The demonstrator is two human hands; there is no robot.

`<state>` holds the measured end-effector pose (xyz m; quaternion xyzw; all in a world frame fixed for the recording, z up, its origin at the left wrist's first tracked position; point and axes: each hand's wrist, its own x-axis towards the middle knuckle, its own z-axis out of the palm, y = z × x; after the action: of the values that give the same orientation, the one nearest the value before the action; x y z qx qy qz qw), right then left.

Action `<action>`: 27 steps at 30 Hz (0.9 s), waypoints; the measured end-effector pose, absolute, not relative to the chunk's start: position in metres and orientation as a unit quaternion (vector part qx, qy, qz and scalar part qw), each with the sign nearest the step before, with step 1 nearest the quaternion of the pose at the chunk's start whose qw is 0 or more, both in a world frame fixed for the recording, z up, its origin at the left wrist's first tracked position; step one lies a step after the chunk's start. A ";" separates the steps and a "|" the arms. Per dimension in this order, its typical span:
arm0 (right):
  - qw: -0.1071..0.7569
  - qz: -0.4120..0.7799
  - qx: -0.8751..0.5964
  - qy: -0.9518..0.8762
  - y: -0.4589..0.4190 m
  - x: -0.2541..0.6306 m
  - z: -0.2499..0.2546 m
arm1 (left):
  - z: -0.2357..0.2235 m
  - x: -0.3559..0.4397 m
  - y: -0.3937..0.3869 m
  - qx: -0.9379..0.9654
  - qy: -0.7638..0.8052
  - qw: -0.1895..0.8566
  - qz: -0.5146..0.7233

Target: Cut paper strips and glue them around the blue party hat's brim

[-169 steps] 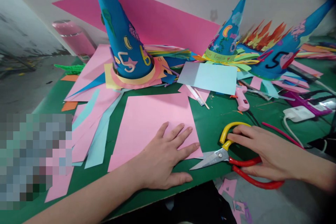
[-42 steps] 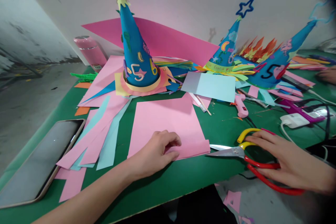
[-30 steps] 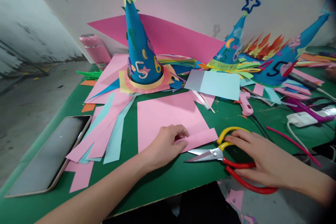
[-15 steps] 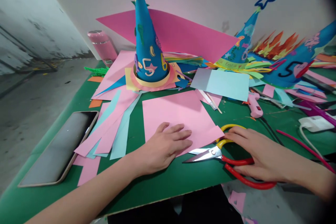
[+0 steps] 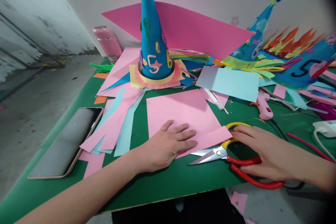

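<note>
My left hand (image 5: pixel 168 145) lies flat, fingers spread, on a sheet of pink paper (image 5: pixel 181 108) on the green table. My right hand (image 5: pixel 265 150) is wrapped round the scissors (image 5: pixel 220 153), which have one yellow and one red handle. Their blades are parted and point left, by the sheet's near right edge. A pink strip (image 5: pixel 216 136) lies across the sheet's right corner, its end close to my right fingers; whether it is cut free I cannot tell.
A blue cone hat (image 5: pixel 154 49) stands behind the sheet. Pink and light blue strips (image 5: pixel 111 126) and a phone (image 5: pixel 68 141) lie at left. Light blue paper (image 5: pixel 233 82), a pink glue gun (image 5: pixel 264 106) and more decorated hats (image 5: pixel 252 42) are at right. A pink bottle (image 5: pixel 107 43) stands at back left.
The view has shifted, so the table's things sit a little further right and most of them slightly higher. Both hands keep their places on the paper and scissors.
</note>
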<state>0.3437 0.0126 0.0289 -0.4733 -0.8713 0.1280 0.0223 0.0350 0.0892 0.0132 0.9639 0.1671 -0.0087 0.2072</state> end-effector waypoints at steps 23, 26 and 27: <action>0.022 0.168 -0.443 -0.880 0.023 0.326 0.032 | 0.014 0.037 0.088 0.959 0.171 0.226 -0.006; 0.030 0.160 -0.440 -0.883 0.022 0.323 0.033 | 0.014 0.037 0.088 0.959 0.170 0.226 -0.009; 0.034 0.155 -0.438 -0.885 0.021 0.321 0.033 | 0.014 0.036 0.088 0.959 0.170 0.227 -0.009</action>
<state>0.3214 0.0210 0.0327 -0.4383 -0.8846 0.1553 0.0339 0.0365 0.0883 0.0137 0.9589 0.1702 -0.0087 0.2268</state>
